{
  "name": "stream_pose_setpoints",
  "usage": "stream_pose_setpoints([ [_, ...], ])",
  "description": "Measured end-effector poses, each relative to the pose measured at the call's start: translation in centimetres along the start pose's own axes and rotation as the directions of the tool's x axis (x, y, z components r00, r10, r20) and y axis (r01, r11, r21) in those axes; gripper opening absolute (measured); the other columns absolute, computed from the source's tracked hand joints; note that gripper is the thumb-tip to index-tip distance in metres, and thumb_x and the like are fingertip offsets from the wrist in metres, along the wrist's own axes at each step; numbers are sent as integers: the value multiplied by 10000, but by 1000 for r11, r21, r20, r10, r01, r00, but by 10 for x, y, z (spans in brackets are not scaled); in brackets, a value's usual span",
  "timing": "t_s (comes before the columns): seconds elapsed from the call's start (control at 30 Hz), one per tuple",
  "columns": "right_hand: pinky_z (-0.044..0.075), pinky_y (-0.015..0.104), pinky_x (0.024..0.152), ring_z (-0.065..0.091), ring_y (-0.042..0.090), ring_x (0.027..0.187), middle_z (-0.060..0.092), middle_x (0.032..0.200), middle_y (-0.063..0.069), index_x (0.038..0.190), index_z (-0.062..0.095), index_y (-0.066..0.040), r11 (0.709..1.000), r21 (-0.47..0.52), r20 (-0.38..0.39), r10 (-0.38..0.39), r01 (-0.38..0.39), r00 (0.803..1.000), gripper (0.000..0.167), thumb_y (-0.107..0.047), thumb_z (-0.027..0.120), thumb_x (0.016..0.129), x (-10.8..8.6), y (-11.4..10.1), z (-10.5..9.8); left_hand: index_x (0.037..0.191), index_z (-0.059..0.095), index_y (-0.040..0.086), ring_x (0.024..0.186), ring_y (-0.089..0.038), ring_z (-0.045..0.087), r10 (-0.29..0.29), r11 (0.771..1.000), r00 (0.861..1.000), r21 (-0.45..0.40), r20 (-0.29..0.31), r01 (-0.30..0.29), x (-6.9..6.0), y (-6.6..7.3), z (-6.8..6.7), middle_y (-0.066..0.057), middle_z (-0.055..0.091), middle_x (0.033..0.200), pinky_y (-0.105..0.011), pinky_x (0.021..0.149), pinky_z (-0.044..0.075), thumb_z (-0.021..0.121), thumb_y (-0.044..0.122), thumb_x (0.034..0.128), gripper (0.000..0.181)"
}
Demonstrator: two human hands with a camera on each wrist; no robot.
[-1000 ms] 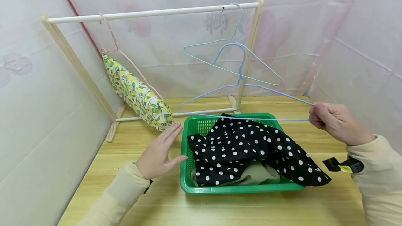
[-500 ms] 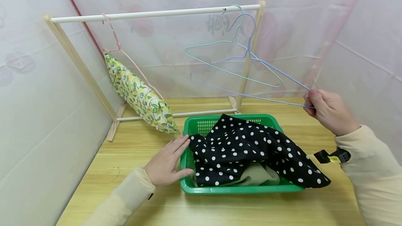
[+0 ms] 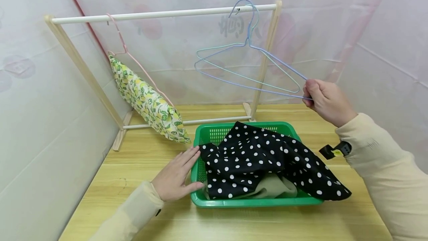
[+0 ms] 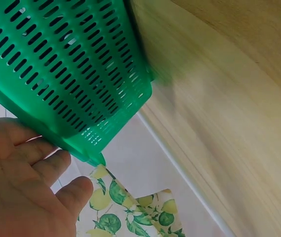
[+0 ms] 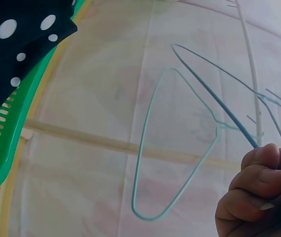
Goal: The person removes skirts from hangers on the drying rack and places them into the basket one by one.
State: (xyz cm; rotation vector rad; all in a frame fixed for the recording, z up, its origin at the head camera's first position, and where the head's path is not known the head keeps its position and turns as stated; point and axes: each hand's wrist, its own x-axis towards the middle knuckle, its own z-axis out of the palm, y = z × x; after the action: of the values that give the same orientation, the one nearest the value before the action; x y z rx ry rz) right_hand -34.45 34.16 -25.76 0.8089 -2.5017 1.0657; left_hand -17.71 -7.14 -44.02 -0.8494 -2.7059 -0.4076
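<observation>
- Head view: a light wood-grain tabletop (image 3: 160, 220) meets pale, faintly printed walls (image 3: 190, 58).
- A garment rack with a white rod and pale wooden legs (image 3: 160, 14) stands at the rear, carrying a pink hanger (image 3: 124, 45) with lemon-print cloth (image 3: 147, 101) and a mint-green wire hanger (image 5: 141, 143).
- Right hand (image 3: 329, 101): pinches one lower corner of a blue triangular wire hanger (image 3: 249, 42), which extends leftward, hook at rod height. Hook-to-rod contact cannot be told.
- Left hand (image 3: 175, 177): fingers extended, thumb spread, at the left rim of a green perforated plastic basket (image 3: 260, 202), well apart from the blue hanger.
- The basket holds black white-dotted cloth (image 3: 247, 163) over grey-green cloth (image 3: 275, 187).
</observation>
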Motion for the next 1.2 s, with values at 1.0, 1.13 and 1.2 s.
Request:
stream_pose_setpoints([
  [1.0, 360, 213, 435, 424, 130, 468, 527, 578, 134, 792, 535, 62, 990, 128, 14, 54, -55, 998, 484, -276, 319, 1062, 52, -29, 50, 1487, 285, -12, 1421, -314, 246, -13, 1000, 1000, -6, 12, 13, 0, -2, 2, -129, 209, 1572, -465, 1108, 272, 501, 630, 905, 893],
  [1.13, 354, 228, 439, 420, 144, 470, 531, 583, 129, 792, 538, 40, 992, 113, 30, 60, -63, 998, 480, -289, 316, 1062, 56, -18, 54, 1485, 288, -15, 1419, -316, 250, -9, 1000, 1000, -4, 8, 9, 0, -2, 2, -133, 214, 1570, -469, 1103, 282, 516, 620, 902, 891],
  [1.2, 352, 239, 441, 423, 160, 474, 535, 586, 114, 793, 539, 18, 992, 108, 42, 57, -61, 997, 480, -311, 314, 1059, 58, -12, 56, 1482, 293, -17, 1415, -323, 258, -5, 1000, 1000, -4, 3, 5, 0, -2, 2, -137, 218, 1568, -472, 1101, 285, 516, 618, 903, 888],
])
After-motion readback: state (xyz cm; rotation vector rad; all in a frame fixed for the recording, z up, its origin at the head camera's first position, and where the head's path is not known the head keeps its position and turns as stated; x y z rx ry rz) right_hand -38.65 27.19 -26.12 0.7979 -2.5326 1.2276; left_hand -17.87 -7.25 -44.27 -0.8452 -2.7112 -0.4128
